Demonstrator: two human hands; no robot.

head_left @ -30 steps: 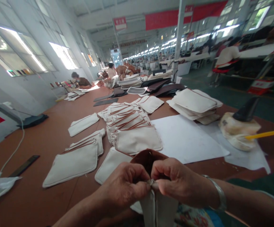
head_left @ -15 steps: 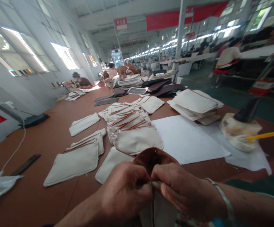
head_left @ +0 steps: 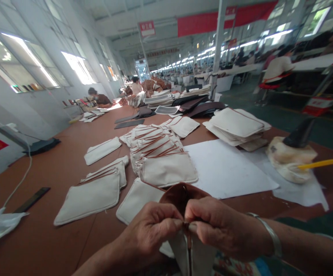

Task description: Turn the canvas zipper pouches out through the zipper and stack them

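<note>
Close to my body, both hands pinch the edges of one piece, a brown and white bag panel (head_left: pixel 195 253) with a dark seam running down its middle. My left hand (head_left: pixel 151 226) grips it from the left, thumb and forefinger pressed together. From the right, my right hand (head_left: pixel 220 226), with a silver bangle at the wrist, pinches the same spot. The thumbs nearly meet there. The brown upper part (head_left: pixel 174 191) curves up behind my fingers. Just beyond lie white stitched panels (head_left: pixel 169 168) with brown edging, in an overlapping row.
More white panels (head_left: pixel 88 199) lie at the left, and a stack (head_left: pixel 235 122) stands at the right. A white sheet (head_left: pixel 226 168) lies beside a glue-stained container (head_left: pixel 289 153) with a yellow stick (head_left: pixel 324 163). A dark flat bar (head_left: pixel 32 199) rests at far left. People sit farther back.
Both hands have shifted slightly and the left fingers have loosened a little into a visible pinch. The seam below the fingers now shows wider. The panels on the table stay put.
</note>
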